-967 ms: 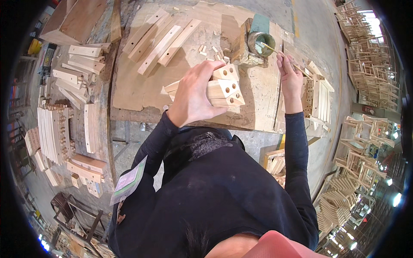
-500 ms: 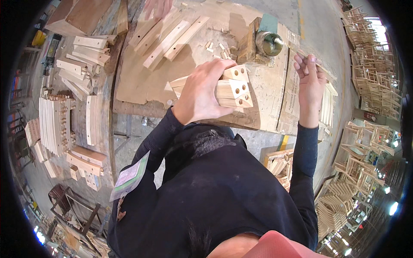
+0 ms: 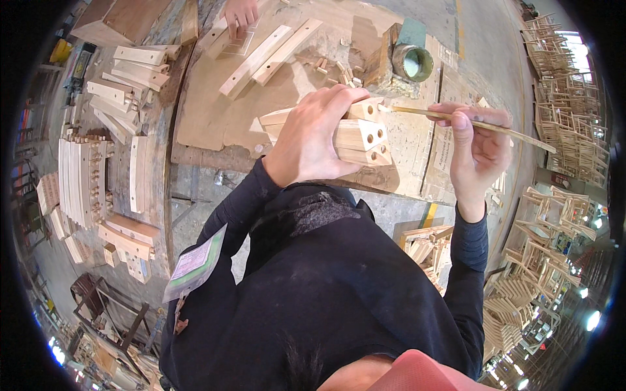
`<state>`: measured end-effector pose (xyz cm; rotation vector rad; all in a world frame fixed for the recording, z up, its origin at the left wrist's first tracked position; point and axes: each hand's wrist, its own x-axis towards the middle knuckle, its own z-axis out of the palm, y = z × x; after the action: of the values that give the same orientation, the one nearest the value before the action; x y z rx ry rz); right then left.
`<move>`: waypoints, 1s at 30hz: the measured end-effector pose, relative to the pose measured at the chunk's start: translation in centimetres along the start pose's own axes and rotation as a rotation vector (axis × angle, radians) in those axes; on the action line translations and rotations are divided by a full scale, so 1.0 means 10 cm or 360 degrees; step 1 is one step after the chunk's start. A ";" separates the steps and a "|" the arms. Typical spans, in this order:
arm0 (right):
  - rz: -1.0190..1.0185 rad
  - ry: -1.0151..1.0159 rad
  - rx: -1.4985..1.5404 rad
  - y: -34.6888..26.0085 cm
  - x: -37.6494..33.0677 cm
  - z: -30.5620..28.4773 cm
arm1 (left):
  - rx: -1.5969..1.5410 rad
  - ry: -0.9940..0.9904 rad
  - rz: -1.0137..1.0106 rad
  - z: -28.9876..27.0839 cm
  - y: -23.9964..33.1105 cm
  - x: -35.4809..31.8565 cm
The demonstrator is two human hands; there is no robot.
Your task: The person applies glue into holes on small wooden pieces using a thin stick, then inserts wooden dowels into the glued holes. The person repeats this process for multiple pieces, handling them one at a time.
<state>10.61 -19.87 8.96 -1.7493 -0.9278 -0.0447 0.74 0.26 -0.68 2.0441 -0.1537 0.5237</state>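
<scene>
My left hand (image 3: 310, 137) is wrapped around a small stack of pale wooden bars (image 3: 357, 142), with their drilled ends facing right. Between the thumb and fingers of my right hand (image 3: 479, 146) is a thin wooden stick (image 3: 412, 111). Its whitish tip reaches the end of the top bar, close to the drilled holes; whether it enters one I cannot tell. Behind the bars, short dowels (image 3: 345, 75) lie loose on the cardboard. An opened can (image 3: 413, 63) with pale stuff inside sits tilted in a wooden block to their right.
Two long drilled bars (image 3: 287, 52) lie on the cardboard (image 3: 215, 130), and another person's hand (image 3: 241, 14) is at the far edge. More wooden parts (image 3: 81, 176) are stacked on the left-hand table. Wooden frames (image 3: 564, 98) stand in piles at right.
My right hand has turned and brought the stick leftward, so its tip is now at the bar end. The left hand keeps its grip. The other person's hand has moved nearer, onto a bar.
</scene>
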 end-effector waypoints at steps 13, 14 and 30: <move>0.0013 0.0022 -0.0023 -0.04 0.02 0.00 | 0.0010 -0.0013 0.0040 0.00 0.02 -0.02; 0.0009 0.0018 -0.0042 -0.05 0.00 -0.01 | 0.0015 -0.0012 0.0053 0.00 0.01 -0.03; 0.0046 0.0537 -0.0035 0.11 -0.01 -0.33 | -0.0863 0.0467 -0.0430 -0.04 -0.34 -0.03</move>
<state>12.49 -22.74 9.35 -1.7081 -0.6565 -0.3222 1.42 2.32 -3.29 1.4153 0.1439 0.5359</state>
